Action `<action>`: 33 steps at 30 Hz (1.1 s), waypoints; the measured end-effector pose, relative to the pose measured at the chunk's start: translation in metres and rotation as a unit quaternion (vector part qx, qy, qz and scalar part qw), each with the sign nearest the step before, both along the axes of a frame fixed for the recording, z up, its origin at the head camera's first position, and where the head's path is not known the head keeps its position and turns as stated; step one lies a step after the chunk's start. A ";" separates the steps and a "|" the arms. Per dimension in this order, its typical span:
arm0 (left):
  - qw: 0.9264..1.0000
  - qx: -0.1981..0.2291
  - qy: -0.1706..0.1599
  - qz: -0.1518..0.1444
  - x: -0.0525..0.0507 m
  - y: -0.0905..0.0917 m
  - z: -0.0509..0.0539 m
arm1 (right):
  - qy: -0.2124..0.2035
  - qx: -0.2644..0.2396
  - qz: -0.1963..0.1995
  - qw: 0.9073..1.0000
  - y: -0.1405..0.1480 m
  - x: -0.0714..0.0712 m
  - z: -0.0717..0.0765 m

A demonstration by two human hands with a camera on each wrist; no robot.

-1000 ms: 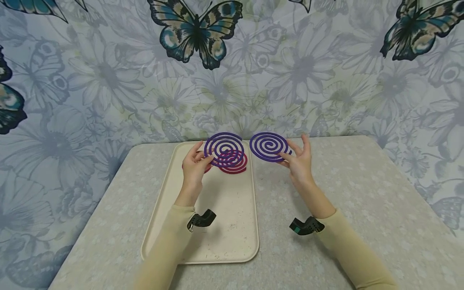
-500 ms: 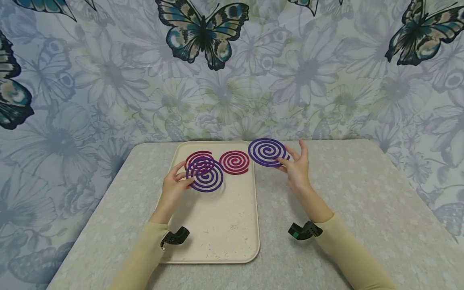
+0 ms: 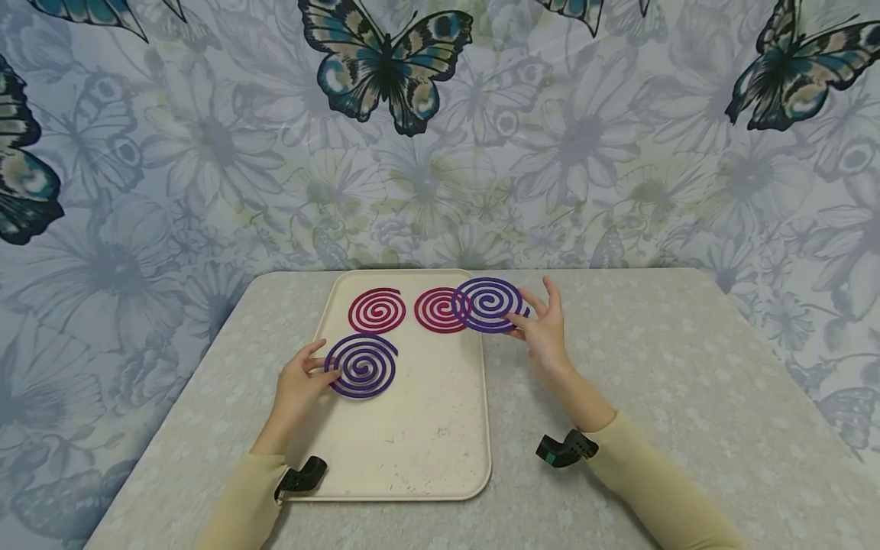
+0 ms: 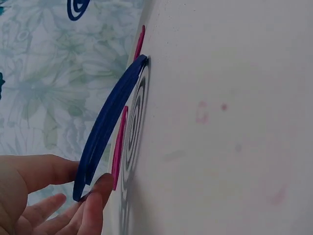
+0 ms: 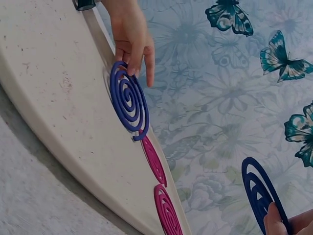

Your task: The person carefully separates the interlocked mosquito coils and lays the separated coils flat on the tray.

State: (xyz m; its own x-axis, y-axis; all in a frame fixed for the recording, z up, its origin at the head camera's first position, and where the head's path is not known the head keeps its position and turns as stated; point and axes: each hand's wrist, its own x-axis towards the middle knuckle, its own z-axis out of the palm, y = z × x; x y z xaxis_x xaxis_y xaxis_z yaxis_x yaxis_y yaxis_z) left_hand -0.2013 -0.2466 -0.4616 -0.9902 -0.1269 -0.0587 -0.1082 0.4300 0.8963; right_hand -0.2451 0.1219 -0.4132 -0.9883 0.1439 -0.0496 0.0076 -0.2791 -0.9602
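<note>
My left hand (image 3: 298, 387) pinches a purple spiral coil (image 3: 361, 367) by its left edge, low over the left half of the cream tray (image 3: 440, 451). In the left wrist view this coil (image 4: 110, 122) is tilted, its far edge close to the tray. My right hand (image 3: 546, 336) pinches a second purple spiral coil (image 3: 486, 305) above the tray's right rim. Two crimson spiral coils lie flat at the tray's far end: the left coil (image 3: 376, 311) is in full sight, while the right coil (image 3: 435, 310) is partly covered by the raised purple one in the head view.
The tray lies on a table with a pale patterned cover (image 3: 653, 359). Behind it hangs a flowered cloth (image 3: 550, 191) with butterflies. A black wrist camera (image 3: 302, 475) sits on the left sleeve, another wrist camera (image 3: 567, 449) on the right.
My left hand has carried its purple coil left and toward me, uncovering the left crimson coil. The right hand has moved left and slightly lower with its coil, which now overlaps the right crimson one.
</note>
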 end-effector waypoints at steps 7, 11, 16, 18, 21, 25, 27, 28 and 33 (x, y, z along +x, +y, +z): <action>0.999 -0.030 0.036 0.020 0.004 -0.004 -0.003 | 0.022 0.029 0.030 0.999 -0.016 0.006 -0.014; 0.998 -0.005 0.040 0.039 0.004 -0.004 -0.004 | 0.024 0.040 0.074 0.996 -0.030 0.014 -0.027; 0.997 0.020 0.053 0.050 0.003 0.000 -0.005 | 0.009 0.067 0.103 0.992 -0.045 0.021 -0.043; 0.997 0.023 0.056 0.050 0.003 0.001 -0.006 | 0.005 0.076 0.105 0.992 -0.048 0.023 -0.047; 0.997 0.019 0.052 0.051 0.002 0.002 -0.006 | -0.002 0.088 0.108 0.990 -0.051 0.025 -0.052; 0.997 0.014 0.046 0.053 0.001 0.003 -0.006 | -0.017 0.116 0.101 0.988 -0.052 0.026 -0.055; 0.997 0.015 0.043 0.055 0.000 0.003 -0.006 | -0.022 0.136 0.094 0.986 -0.052 0.026 -0.055; 0.997 0.017 0.042 0.055 0.000 0.003 -0.006 | -0.025 0.143 0.091 0.985 -0.052 0.026 -0.055; 0.997 0.032 0.045 0.049 -0.001 0.005 -0.004 | -0.023 0.140 0.099 0.985 -0.049 0.025 -0.049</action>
